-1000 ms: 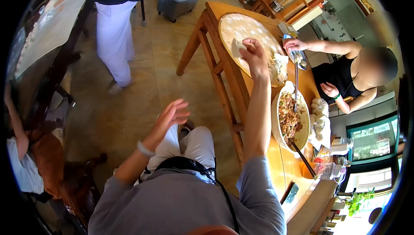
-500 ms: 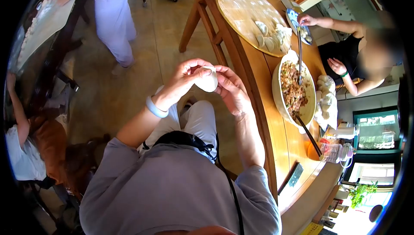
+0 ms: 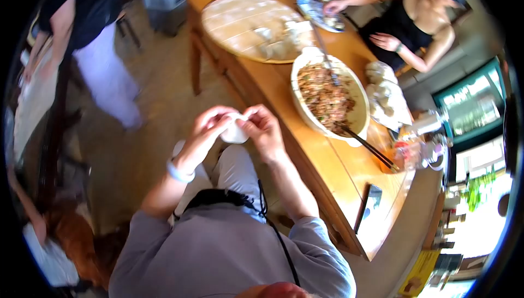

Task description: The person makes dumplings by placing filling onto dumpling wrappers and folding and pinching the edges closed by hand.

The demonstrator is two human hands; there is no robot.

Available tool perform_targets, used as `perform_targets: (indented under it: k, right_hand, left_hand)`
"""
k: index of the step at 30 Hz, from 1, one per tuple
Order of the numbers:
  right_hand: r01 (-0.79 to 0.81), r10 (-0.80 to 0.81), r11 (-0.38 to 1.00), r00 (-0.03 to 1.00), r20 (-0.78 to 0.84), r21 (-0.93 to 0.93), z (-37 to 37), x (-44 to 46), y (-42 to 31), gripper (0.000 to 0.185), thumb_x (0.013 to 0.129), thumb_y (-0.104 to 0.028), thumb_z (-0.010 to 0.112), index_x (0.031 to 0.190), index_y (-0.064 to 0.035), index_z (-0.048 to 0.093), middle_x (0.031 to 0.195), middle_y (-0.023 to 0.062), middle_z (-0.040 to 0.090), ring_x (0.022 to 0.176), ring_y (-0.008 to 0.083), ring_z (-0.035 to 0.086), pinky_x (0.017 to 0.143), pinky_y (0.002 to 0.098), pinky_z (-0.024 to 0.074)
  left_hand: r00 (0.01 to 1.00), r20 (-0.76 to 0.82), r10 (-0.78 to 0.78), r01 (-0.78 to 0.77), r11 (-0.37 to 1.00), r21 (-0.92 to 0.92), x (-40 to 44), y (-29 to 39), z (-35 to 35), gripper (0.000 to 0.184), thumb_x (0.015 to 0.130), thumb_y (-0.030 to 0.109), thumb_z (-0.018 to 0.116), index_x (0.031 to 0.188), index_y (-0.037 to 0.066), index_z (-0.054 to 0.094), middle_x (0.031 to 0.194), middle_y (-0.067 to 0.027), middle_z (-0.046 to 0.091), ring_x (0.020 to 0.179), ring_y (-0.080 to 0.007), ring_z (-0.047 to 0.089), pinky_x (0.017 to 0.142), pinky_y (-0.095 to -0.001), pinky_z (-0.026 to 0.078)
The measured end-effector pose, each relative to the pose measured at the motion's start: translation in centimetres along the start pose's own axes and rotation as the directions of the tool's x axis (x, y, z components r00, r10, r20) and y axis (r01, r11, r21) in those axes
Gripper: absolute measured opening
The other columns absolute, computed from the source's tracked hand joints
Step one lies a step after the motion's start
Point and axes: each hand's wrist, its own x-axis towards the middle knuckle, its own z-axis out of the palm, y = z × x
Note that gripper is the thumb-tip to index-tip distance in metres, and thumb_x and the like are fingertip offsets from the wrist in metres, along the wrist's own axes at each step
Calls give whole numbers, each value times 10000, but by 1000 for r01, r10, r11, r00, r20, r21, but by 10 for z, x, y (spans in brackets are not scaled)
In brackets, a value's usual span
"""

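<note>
A small white dumpling is held up in front of my lap, its edge pinched from both sides. My left hand grips its left edge, thumb and fingers closed on it. On the opposite side my right hand pinches the upper right edge. Motion blur hides whether the dough is fully sealed. To the right, on the wooden table, stands a large white bowl of minced filling, with dark chopsticks leaning over its near rim.
Several dumplings lie on a floured round board at the table's far end. Across the table a person reaches to a blue-patterned plate. A phone lies near the table corner. Another person in pale trousers stands left.
My view has turned, so the table and bowl appear shifted left. Both hands still pinch the dumpling and sit lower in view. The person at left leans over the other work surface.
</note>
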Motion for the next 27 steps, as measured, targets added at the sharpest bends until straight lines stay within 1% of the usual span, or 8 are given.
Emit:
perform_targets:
  k: [7, 11, 13, 16, 19, 22, 25, 27]
  right_hand:
    - [107, -103, 856, 994, 35, -506, -14, -24, -37, 66, 816, -17, 604, 881, -13, 617, 835, 45, 594, 796, 110, 570, 680, 249, 462]
    - [237, -222, 764, 970, 101, -600, -20, -33, -44, 90, 786, -19, 623, 876, -13, 633, 807, 100, 609, 760, 208, 601, 672, 296, 472]
    - [219, -171, 804, 976, 138, -552, -23, -38, -51, 94, 780, -23, 628, 873, -9, 632, 826, 103, 619, 758, 220, 607, 673, 303, 478]
    - [338, -223, 716, 940, 258, -611, -25, -42, -60, 116, 768, -34, 618, 882, -9, 628, 842, 142, 623, 780, 289, 607, 681, 334, 484]
    - [301, -251, 652, 952, 177, -696, -27, -50, -68, 146, 759, -54, 634, 898, -9, 626, 875, 150, 624, 773, 302, 605, 676, 340, 491]
    - [102, -182, 700, 983, -38, -707, -43, -79, -83, 170, 805, -103, 633, 950, -17, 617, 880, 110, 624, 751, 201, 616, 635, 299, 499]
    - [-170, -50, 831, 925, -376, -529, -87, -122, -75, 277, 816, -143, 645, 1045, -19, 551, 830, 84, 613, 727, 146, 587, 654, 274, 483]
    - [-98, -72, 958, 827, -557, -269, -112, -141, -82, 421, 796, -125, 669, 1144, -20, 457, 866, 70, 576, 768, 124, 546, 667, 249, 460]
  left_hand:
    - [993, 80, -89, 90, 996, -3, -2, -19, 12, 125, 825, 142, 644, 859, 40, 582, 750, 51, 539, 683, -13, 471, 598, -155, 382]
    - [985, 121, -120, 121, 993, 0, -8, -25, 18, 114, 825, 133, 644, 827, 33, 590, 715, 58, 526, 650, 1, 440, 566, -152, 348]
    - [966, 185, -180, 208, 968, -141, -16, -5, 34, 178, 838, 125, 623, 946, -13, 591, 841, -12, 594, 748, -63, 552, 689, -180, 443]
    - [903, 363, -231, 275, 958, -74, -17, -17, 29, 252, 877, 156, 566, 1041, -36, 561, 932, -74, 611, 849, -130, 590, 784, -267, 489]
    - [829, 477, -292, 367, 928, -68, -21, -28, 28, 288, 906, 181, 515, 1085, -43, 544, 959, -98, 615, 885, -156, 595, 805, -312, 501]
    - [825, 503, -258, 385, 908, -166, -25, -33, 30, 306, 926, 175, 463, 1128, -49, 518, 1026, -125, 608, 945, -203, 595, 825, -336, 499]
    - [824, 532, -194, 374, 892, -254, -24, -18, 38, 333, 927, 155, 442, 1196, -40, 468, 1086, -151, 584, 1003, -243, 577, 844, -348, 488]
    - [826, 530, -193, 407, 855, -322, -19, 1, 48, 399, 916, 192, 448, 1247, -28, 415, 1145, -214, 538, 1035, -294, 562, 868, -368, 477]
